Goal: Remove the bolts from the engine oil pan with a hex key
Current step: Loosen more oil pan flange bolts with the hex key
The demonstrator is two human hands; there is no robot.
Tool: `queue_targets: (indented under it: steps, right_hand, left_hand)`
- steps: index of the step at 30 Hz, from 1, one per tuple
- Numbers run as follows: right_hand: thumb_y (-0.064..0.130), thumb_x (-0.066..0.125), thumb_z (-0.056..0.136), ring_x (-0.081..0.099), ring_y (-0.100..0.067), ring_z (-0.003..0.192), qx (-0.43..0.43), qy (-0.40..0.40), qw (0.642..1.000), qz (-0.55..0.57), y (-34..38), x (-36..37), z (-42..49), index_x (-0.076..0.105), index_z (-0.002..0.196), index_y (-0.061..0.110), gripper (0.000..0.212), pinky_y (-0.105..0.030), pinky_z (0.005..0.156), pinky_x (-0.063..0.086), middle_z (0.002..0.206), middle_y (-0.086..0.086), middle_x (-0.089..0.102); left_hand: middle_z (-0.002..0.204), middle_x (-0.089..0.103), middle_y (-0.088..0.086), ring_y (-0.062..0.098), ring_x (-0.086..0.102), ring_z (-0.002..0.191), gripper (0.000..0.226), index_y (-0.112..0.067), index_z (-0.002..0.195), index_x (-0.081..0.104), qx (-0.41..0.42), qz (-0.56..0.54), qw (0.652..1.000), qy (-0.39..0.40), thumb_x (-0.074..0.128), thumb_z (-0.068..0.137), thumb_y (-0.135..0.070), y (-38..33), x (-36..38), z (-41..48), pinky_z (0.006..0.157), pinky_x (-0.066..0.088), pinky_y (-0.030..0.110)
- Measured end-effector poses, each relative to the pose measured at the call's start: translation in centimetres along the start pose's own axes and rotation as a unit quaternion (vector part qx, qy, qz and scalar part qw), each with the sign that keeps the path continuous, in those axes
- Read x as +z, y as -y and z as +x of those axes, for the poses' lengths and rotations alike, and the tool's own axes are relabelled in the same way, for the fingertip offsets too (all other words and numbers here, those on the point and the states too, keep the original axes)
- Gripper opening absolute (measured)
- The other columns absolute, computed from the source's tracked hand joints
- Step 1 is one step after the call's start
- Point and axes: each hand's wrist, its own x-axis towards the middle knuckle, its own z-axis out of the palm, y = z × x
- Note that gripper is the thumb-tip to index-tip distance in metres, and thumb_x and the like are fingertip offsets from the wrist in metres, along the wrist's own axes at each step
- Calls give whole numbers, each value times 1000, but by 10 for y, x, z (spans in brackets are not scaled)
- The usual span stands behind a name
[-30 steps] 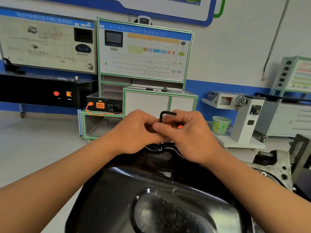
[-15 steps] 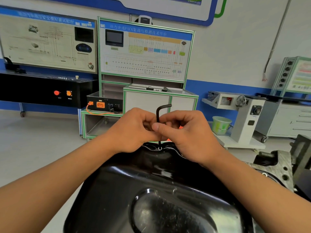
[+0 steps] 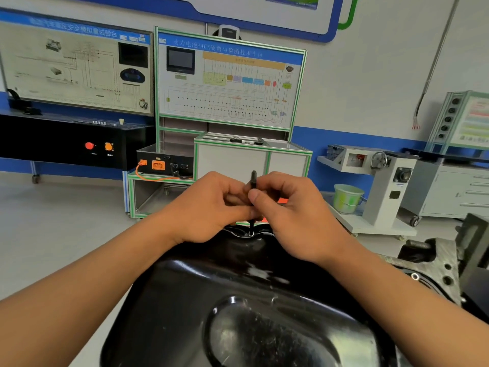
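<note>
1. We see L hand (image 3: 209, 205) and R hand (image 3: 296, 213) meeting over the far rim of the black oil pan (image 3: 238, 287). Fingers on both are curled, pinching the hex key (image 3: 253, 181) btw thumbs and fingertips.
2. Hex key stands upright, top end poking above the knuckles, lower tip seated in a bolt (image 3: 250, 233) on the pan's far flange.
3. Pan fills lower centre, glossy, dome side up. Grey engine block (image 3: 436, 260) shows at its right edge.
4. We spot a 2nd bolt (image 3: 415, 276) on the right flange, well apart from both hands.
5. Bkgd: green-framed training bench (image 3: 227, 83) behind the hands, green bucket (image 3: 346, 198) to the right.
</note>
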Motion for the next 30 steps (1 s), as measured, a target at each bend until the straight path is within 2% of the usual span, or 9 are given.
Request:
queue_targets:
  steps: [2,4,7,10,13,15,18,22,30]
  right_hand:
    - [18,73,90,47,-8,60,-2,-2,1000,9,0,0,0,73,86,21,5,-24,60,44,62,8,55]
    - [22,80,83,43,-5,56,-3,-12,1000,17,0,0,0,74,84,22,6,-20,57,41,59,13,50]
    - [21,86,77,43,-2,53,6,-42,999,27,0,-2,0,74,80,22,12,-10,54,36,57,17,52]
    - [18,86,77,47,-1,55,-3,-49,999,20,1,-2,1,74,76,21,12,-10,55,37,64,13,58]
    - [14,79,84,51,-3,60,-11,-44,999,12,1,-2,0,71,76,26,17,-14,59,41,68,11,59]
    - [13,71,91,60,-12,71,-7,-34,999,11,1,-2,0,72,82,21,13,-24,65,48,78,2,64]
    - [12,64,96,64,-18,88,-14,-12,999,-33,2,0,-1,72,87,19,13,-32,78,52,92,-6,68]
    - [15,63,96,61,-14,84,-11,-9,998,-56,4,-1,-2,72,87,19,14,-26,75,49,89,-2,67]
    - [13,60,98,57,-12,80,-45,-8,995,-94,8,-1,-5,70,86,12,15,-21,71,45,84,-2,63]
  left_hand:
    - [60,67,-11,-5,56,58,21,-19,77,71,1,12,1000,-10,72,85,1,-1,0,0,59,45,10]
    - [62,62,-3,6,54,61,19,-13,70,69,-2,26,999,-22,75,81,2,-1,0,2,62,46,19]
    - [59,51,4,13,45,59,28,5,67,56,-5,50,998,-46,81,76,-3,2,0,4,57,40,25]
    - [60,50,5,13,43,58,33,6,72,58,-3,68,996,-50,84,74,-13,3,2,4,55,36,26]
    - [79,72,7,16,67,76,11,-9,84,72,-1,18,1000,-16,81,79,-10,2,1,2,75,54,32]
    - [96,77,6,15,72,95,15,-15,96,75,-1,-25,1000,0,74,84,-6,2,0,0,87,56,26]
    - [89,77,11,13,69,82,16,-15,95,76,-6,-12,1000,-5,68,88,-3,1,-1,0,75,57,26]
    - [74,76,-6,2,68,68,13,-18,88,76,-30,9,999,-9,72,86,-6,0,0,0,67,58,29]
    - [74,76,-5,2,67,67,24,-33,75,78,-16,5,1000,-17,75,83,-11,-2,0,-1,67,58,33]
